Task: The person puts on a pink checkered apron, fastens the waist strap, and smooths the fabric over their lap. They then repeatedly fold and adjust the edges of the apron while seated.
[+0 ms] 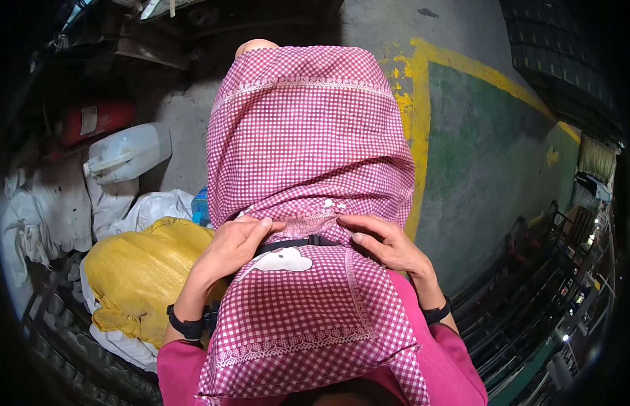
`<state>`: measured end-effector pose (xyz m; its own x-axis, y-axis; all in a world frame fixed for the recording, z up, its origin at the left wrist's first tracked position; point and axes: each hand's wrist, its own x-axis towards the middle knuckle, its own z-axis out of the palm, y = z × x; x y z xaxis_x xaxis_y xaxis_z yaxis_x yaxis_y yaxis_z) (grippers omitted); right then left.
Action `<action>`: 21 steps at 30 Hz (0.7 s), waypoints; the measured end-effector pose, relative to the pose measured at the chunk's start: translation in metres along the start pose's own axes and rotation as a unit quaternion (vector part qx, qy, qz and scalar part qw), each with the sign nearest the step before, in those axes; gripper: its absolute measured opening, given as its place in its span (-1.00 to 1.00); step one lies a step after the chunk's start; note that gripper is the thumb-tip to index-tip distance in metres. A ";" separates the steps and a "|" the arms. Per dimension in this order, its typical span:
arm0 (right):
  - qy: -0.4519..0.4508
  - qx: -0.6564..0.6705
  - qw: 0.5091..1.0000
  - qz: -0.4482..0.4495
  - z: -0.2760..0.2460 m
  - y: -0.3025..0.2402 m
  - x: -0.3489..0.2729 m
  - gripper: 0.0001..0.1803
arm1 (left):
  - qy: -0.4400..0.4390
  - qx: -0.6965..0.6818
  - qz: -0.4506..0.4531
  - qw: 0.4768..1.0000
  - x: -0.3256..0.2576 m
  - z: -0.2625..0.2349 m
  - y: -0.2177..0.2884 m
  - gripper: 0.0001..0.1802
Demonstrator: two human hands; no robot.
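I wear a pink-and-white checked apron (295, 128) with lace-like trim and a white cartoon patch. A thin black strap (288, 242) with a small buckle (315, 239) crosses it at my waist. Just left of the buckle, my left hand (237, 243) is closed on the apron's gathered cloth, thumb and finger near the strap. My right hand (393, 247) pinches the cloth on the buckle's other side, its fingers rather straight. Folds bunch between the two hands. The undersides of both hands are hidden.
A yellow sack (149, 277) lies at my left, beside white sacks (159, 211). Beyond them are a translucent jug (131, 154) and a red container (98, 123). Green floor (477, 155) with a yellow line (418, 128) lies right. Dark racks (518, 298) stand at lower right.
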<state>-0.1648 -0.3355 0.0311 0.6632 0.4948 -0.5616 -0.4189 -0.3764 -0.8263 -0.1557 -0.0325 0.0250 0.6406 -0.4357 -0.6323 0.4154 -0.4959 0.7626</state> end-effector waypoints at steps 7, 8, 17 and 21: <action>0.013 0.065 0.996 0.060 -0.001 -0.010 -0.007 -0.79 | 0.017 -0.019 0.004 1.000 -0.002 0.003 -0.009 -0.55; 0.007 0.065 0.996 0.058 -0.002 -0.008 -0.008 -0.79 | 0.022 -0.019 0.001 1.000 -0.003 0.005 -0.014 -0.55; -0.055 -0.031 0.988 0.143 -0.014 -0.008 -0.021 -0.81 | 0.053 -0.277 -0.175 0.943 -0.060 -0.011 -0.049 -0.74; -0.049 -0.067 0.986 0.143 -0.011 -0.008 -0.019 -0.81 | -0.009 -0.090 -0.208 0.974 -0.079 -0.009 -0.055 -0.78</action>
<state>-0.1673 -0.3511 0.0490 0.4641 0.4243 -0.7775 -0.4898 -0.6084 -0.6244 -0.2237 0.0356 0.0347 0.3823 -0.2386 -0.8927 0.7443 -0.4930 0.4506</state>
